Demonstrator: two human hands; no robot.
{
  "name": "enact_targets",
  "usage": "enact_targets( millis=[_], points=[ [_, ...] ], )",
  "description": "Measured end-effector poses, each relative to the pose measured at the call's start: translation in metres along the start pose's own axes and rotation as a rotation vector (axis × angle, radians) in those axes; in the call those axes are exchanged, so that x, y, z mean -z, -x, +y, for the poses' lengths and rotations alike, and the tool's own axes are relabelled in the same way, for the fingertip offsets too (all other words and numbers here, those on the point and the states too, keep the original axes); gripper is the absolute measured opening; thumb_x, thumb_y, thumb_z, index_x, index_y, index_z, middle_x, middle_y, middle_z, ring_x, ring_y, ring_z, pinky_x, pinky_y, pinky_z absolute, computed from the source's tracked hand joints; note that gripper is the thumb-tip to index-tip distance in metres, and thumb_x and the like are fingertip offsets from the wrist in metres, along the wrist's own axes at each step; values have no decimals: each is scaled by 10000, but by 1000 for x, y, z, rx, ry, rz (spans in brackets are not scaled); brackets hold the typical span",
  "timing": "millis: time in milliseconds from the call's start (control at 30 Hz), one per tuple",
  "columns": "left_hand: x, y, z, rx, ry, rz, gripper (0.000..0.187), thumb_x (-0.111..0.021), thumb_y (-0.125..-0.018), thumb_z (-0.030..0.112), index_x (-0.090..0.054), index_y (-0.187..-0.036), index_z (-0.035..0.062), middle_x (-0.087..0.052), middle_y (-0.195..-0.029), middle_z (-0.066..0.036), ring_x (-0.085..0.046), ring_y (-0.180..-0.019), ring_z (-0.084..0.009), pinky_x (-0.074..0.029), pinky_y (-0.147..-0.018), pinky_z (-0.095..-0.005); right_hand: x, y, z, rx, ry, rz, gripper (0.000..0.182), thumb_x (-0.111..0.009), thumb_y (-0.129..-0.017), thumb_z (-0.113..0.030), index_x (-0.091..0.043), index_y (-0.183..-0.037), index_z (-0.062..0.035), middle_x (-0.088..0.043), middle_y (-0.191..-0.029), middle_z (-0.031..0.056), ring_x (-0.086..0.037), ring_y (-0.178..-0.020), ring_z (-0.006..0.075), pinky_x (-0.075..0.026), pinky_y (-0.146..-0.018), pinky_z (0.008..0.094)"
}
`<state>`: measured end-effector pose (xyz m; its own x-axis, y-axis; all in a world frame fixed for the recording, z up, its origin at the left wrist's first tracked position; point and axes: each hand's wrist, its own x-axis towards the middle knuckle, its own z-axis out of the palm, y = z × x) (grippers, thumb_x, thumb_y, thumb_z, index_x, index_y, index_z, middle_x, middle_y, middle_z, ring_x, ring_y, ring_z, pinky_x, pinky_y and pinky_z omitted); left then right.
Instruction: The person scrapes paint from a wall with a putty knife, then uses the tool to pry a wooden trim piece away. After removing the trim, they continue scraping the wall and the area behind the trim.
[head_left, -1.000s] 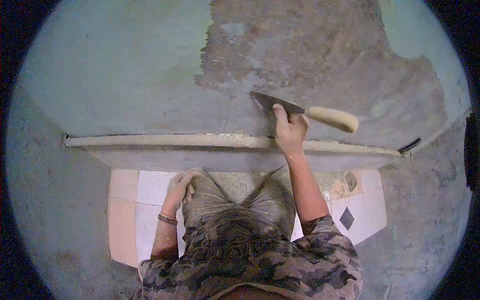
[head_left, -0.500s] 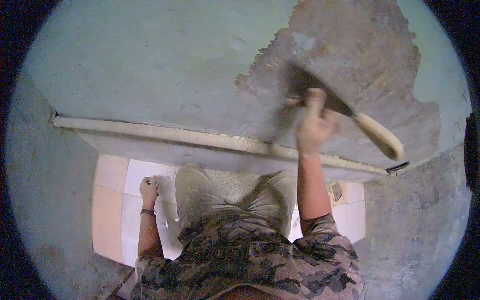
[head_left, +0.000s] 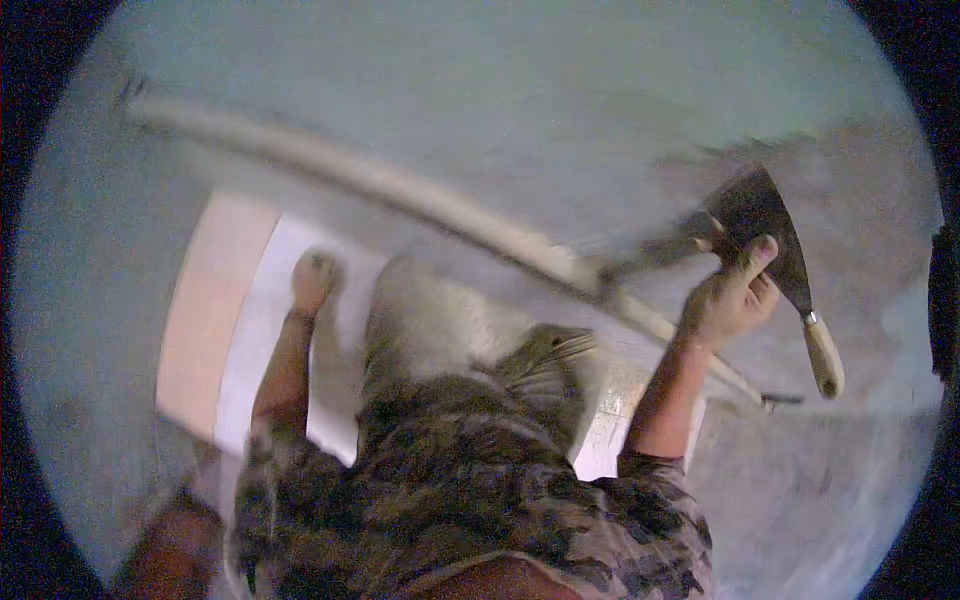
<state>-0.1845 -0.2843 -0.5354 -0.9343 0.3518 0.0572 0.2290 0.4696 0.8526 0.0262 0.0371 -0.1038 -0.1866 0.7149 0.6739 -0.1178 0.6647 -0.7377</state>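
Observation:
My right hand (head_left: 730,300) is closed around the broad dark blade of a scraper (head_left: 768,215), thumb lying across the near face. The scraper's pale wooden handle (head_left: 824,355) points down to the right, outside my grip. Behind the hand, a dark blurred streak (head_left: 655,250) runs left over the wall and its ledge. My left hand (head_left: 318,285) hangs low at my left side, curled into a fist and smeared by motion, with nothing visible in it. It is nearest to my trouser leg (head_left: 395,290), over pale floor tiles.
Ahead stands a greenish wall (head_left: 420,80) with a rough bare patch (head_left: 860,175) at right. A pale rounded ledge (head_left: 400,185) crosses it at a slant. Peach floor tiles (head_left: 215,300) show at left. A blurred brown shape (head_left: 180,545) sits at bottom left.
My right hand and the scraper have moved right and down, away from the middle of the bare patch. The handle now points more steeply down. The view has tilted, and my left hand appears higher.

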Motion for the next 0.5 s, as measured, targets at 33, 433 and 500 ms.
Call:
enact_targets(
  millis=[33,433,500],
  points=[
    [3,-4,9,199,-93,-92,369,-611,-859,389,-648,-896,24,-656,-851,-175,-630,-842,-339,-486,-750,-445,-2,13,12,83,209,-160,337,-587,-965,-308,-688,-860,-3,-666,-726,35,-555,-618,121,-450,-597,269],
    [75,30,-144,-59,-576,313,369,-631,-838,347,-566,-1066,64,-517,-1179,-170,-478,-1146,-345,-420,-905,-477,-42,148,61,-224,30,-860,283,-530,-990,-196,-572,-1075,70,-631,-958,81,-552,-838,141,-437,-791,272],
    [98,51,-168,-1,-690,327,426,-629,-844,367,-546,-1112,47,-492,-1213,-208,-454,-1175,-379,-392,-950,-484,-59,163,48,-208,71,-785,302,-524,-985,-169,-556,-1136,91,-634,-1061,136,-573,-978,204,-434,-914,343]
  ],
)
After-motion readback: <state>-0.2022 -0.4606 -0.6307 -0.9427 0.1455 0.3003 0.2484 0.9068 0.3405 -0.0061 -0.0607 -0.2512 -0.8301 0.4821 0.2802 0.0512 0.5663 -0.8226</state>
